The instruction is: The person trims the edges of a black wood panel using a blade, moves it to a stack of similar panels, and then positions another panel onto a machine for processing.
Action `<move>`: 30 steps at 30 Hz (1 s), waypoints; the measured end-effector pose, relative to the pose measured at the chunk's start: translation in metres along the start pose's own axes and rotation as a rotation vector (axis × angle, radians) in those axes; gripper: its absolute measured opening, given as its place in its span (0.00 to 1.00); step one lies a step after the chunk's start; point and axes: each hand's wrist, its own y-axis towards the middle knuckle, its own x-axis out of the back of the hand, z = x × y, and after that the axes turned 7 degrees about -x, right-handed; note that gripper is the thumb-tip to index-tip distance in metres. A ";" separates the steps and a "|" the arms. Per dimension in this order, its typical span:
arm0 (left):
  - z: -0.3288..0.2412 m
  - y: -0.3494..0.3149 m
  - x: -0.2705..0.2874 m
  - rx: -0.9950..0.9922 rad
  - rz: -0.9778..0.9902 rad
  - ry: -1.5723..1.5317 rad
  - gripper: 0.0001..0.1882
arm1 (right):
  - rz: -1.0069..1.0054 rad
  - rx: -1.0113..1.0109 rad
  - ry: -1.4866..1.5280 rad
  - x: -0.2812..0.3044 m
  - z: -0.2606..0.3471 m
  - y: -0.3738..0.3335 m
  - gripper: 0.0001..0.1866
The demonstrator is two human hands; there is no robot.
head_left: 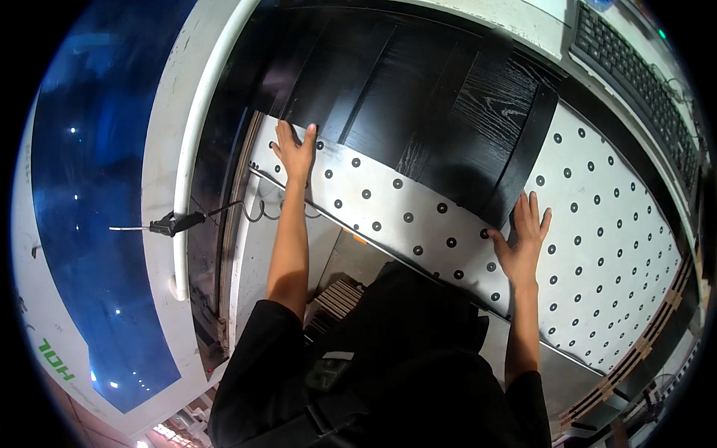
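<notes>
One black panel [418, 89] with recessed, wood-grained fields lies flat across the upper middle of the frame, on a white bench [609, 270] dotted with black round fittings. Its long axis seems to run slantwise, from the upper left down toward the right — the left end is lost in shadow, so its full length cannot be told. The near long edge drops from left to right; the short right end slants from upper right down to the near corner, and the grooves run roughly parallel to that end.

Both hands are spread, fingers pointing toward the top of the frame. The left hand [296, 155] is at the near edge, toward its left, thumb held apart from the fingers. The right hand [521, 243] is at the near right corner — thumb by the near edge, fingers by the right end; how firmly either presses cannot be told.

At the upper right is a dark keyboard [635, 89]; at the left, a black-handled air gun [178, 222] hangs by a white rail [196, 142].
</notes>
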 end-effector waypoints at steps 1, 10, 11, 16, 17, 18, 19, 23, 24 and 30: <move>0.008 -0.003 0.000 0.008 0.011 -0.010 0.58 | 0.039 -0.005 -0.029 0.003 0.005 0.001 0.44; 0.037 -0.004 0.001 -0.137 0.077 0.170 0.56 | 0.041 0.071 0.048 0.000 -0.013 0.007 0.41; 0.036 -0.005 0.001 -0.142 0.072 0.177 0.56 | 0.043 0.058 0.059 -0.002 -0.014 0.007 0.40; 0.036 -0.003 -0.002 -0.166 0.057 0.189 0.55 | 0.016 0.063 0.090 -0.003 -0.018 0.004 0.41; 0.036 -0.002 -0.003 -0.161 0.050 0.181 0.53 | 0.005 0.058 0.097 -0.003 -0.018 0.005 0.39; 0.040 -0.004 -0.003 -0.193 0.035 0.192 0.51 | -0.006 0.058 0.102 -0.003 -0.019 0.006 0.36; 0.045 -0.005 -0.001 -0.226 0.021 0.201 0.50 | 0.004 0.038 0.095 -0.003 -0.020 0.006 0.36; 0.046 -0.002 -0.003 -0.229 -0.005 0.188 0.46 | 0.025 0.022 0.101 -0.001 -0.018 0.009 0.37; 0.039 -0.005 -0.001 -0.198 0.001 0.195 0.45 | 0.026 0.030 0.106 -0.001 -0.018 0.010 0.37; 0.037 -0.003 -0.001 -0.177 0.046 0.227 0.46 | 0.006 0.025 0.112 -0.002 -0.020 0.009 0.38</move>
